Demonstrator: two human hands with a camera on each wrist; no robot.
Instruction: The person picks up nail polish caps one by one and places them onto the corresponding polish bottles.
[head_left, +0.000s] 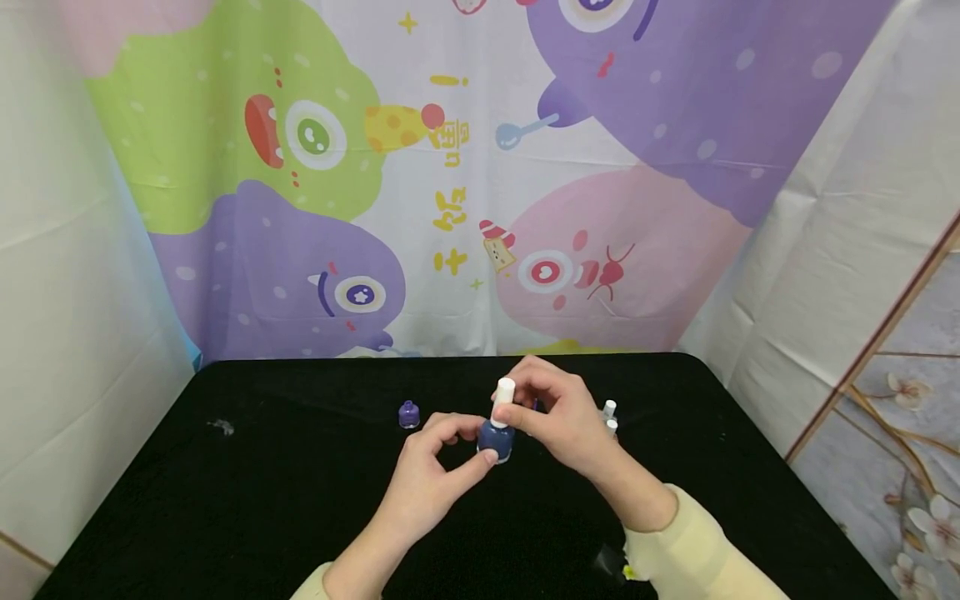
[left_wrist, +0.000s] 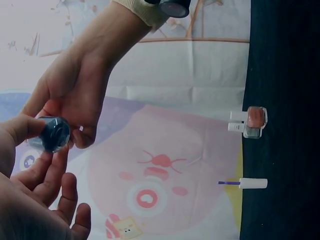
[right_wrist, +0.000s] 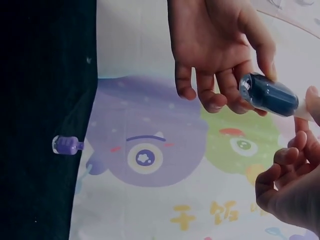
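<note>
A dark blue nail polish bottle with a white cap is held up over the black table. My left hand pinches the glass body between thumb and fingers. With thumb and fingers, my right hand grips the white cap, which sits on the bottle neck. Farther left stands a purple nail polish bottle, uncapped. A white cap with a purple brush lies on the table, mostly hidden behind my right hand in the head view.
Beside the right wrist lie two white-capped bottles, one orange-red and the other pale. The black table ends at a cartoon curtain. A small clear scrap lies at the left.
</note>
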